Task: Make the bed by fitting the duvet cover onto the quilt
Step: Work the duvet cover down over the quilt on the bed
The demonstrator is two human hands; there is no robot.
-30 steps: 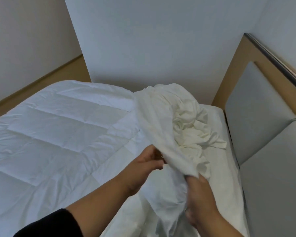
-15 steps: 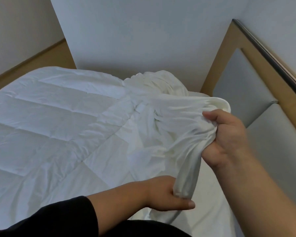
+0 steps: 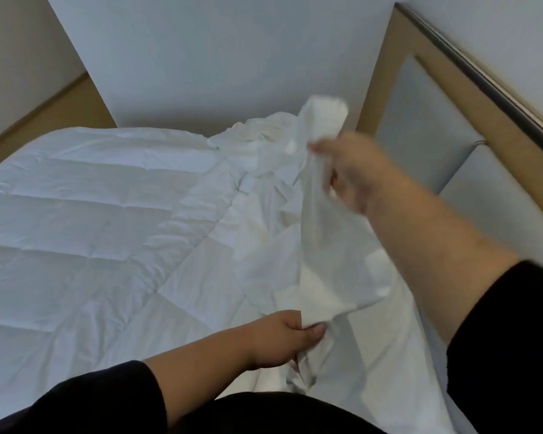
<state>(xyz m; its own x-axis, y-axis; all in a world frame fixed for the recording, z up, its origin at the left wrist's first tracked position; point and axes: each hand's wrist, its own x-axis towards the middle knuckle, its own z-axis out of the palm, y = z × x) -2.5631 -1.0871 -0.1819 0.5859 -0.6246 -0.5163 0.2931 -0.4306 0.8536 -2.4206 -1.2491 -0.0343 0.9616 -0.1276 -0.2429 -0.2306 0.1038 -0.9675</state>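
The white stitched quilt [image 3: 91,214] lies spread flat over the bed, filling the left and middle of the view. The thin white duvet cover [image 3: 320,245] lies crumpled on the quilt's right side near the headboard. My left hand [image 3: 279,336] grips a bunched part of the cover low and near my body. My right hand [image 3: 348,173], blurred by motion, holds another part of the cover raised above the bed. A strip of the cover hangs stretched between the two hands.
A padded grey headboard [image 3: 427,120] in a wooden frame runs along the right. A white wall panel [image 3: 232,57] stands behind the bed's far side. Wooden floor [image 3: 60,111] shows at the far left.
My right hand has lifted the cover higher and farther from me, stretching the fabric. My left hand stays low, holding the lower part.
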